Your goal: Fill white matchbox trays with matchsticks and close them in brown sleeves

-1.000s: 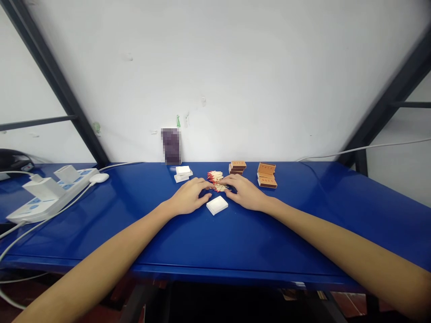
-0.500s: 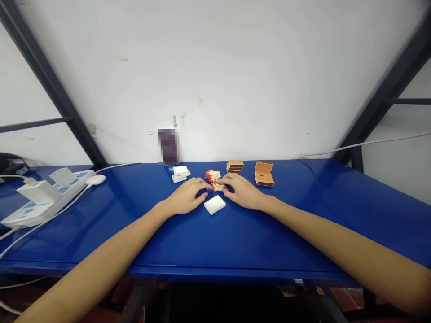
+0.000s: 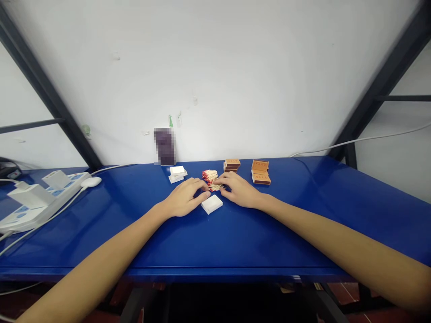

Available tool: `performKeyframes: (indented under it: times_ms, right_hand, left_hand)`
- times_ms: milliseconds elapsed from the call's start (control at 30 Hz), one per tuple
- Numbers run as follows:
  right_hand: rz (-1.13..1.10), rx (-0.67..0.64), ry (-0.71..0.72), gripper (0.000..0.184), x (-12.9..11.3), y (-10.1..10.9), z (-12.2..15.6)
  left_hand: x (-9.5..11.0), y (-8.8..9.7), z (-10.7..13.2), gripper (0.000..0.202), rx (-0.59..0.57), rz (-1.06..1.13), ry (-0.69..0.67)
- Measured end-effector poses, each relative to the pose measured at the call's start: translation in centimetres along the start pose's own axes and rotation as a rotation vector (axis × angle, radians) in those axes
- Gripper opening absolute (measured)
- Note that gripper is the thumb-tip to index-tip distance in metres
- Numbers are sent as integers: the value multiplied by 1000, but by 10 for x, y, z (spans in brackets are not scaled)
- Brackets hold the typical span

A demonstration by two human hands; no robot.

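Observation:
A heap of wooden matches (image 3: 210, 175) with red heads lies on the blue table, its nearer matches between my two hands. My left hand (image 3: 186, 196) rests at the red-head side, thumb and index finger apart, tips close to the heads. From the other side my right hand (image 3: 239, 189) touches the matches, its index finger reaching over them and its thumb at their pale ends, a gap between the two. Just in front of the heap is a white matchbox tray (image 3: 212, 204). Whether any single match is pinched is too small to tell.
Several white trays (image 3: 177, 174) are stacked beyond my left hand. Matchbox sleeves (image 3: 232, 164) stand piled behind the heap, and more brown sleeves (image 3: 261, 178) sit farther right. A dark pixelated panel (image 3: 165, 147) leans on the wall. At left lies a power strip (image 3: 67, 193) with cables.
My left thumb and index finger have drawn closer together beside the match heads. My right hand stays at the matches. The whole view has shifted slightly.

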State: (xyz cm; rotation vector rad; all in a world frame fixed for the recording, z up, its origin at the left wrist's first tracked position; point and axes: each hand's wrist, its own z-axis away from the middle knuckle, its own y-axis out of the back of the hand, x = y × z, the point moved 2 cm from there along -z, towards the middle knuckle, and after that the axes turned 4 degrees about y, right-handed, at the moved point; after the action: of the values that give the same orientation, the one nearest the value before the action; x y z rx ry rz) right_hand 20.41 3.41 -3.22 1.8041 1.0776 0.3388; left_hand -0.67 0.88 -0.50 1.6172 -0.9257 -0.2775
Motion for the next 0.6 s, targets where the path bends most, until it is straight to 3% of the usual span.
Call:
performKeyframes:
  times_ms: [333,600]
  right_hand:
    - [-28,47,34,28,2,-1,1]
    - [-17,80,32,22,0,2,2]
  left_hand:
    - [12,2,3,35,-97,-23,-83]
    - [10,2,3,36,-67,21,-108]
